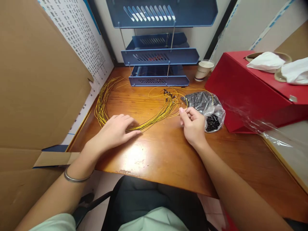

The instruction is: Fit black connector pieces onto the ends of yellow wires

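Observation:
A curved bundle of thin yellow and black wires (157, 119) lies across the table. My left hand (117, 126) rests palm down over its middle, thumb stretched out along the near side and fingers apart from it. Black connector pieces (169, 95) sit at the bundle's right end. My right hand (193, 125) is closed in a pinch just right of that end. A yellow wire (187, 102) loops down to its fingertips; what else may be between them is hidden. Behind that hand is a clear plastic bag (202, 100) with small black parts (213, 122) showing at its mouth.
A blue tiered tray rack (158, 80) stands at the back of the wooden table (163, 160). Beside it is a paper cup (204, 70). A red box (240, 93) with white tissues fills the right side. Cardboard (40, 80) rises at the left.

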Action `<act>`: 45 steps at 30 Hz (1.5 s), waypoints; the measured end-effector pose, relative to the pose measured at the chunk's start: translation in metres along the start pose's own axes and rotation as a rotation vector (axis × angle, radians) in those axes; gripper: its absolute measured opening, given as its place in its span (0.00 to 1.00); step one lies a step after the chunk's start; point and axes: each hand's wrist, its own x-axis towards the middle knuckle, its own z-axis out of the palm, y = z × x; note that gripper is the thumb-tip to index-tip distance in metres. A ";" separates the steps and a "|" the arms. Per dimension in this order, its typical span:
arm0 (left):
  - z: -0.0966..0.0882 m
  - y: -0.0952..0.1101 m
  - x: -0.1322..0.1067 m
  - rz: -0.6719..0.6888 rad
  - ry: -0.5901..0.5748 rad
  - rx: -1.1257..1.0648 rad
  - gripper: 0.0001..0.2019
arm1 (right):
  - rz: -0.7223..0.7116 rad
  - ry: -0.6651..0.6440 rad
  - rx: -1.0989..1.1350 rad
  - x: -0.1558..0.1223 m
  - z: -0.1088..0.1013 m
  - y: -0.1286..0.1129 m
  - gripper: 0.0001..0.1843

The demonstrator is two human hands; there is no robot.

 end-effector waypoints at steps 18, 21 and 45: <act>0.021 0.079 0.146 -0.104 0.040 0.083 0.23 | -0.140 -0.170 -0.061 -0.024 0.010 -0.003 0.21; 0.021 0.072 0.135 -0.067 0.163 -0.041 0.24 | -0.138 -0.190 -0.079 -0.025 0.012 -0.004 0.21; 0.020 0.051 0.078 0.030 -0.117 -1.393 0.26 | 0.159 -0.239 -0.047 -0.025 0.018 -0.019 0.25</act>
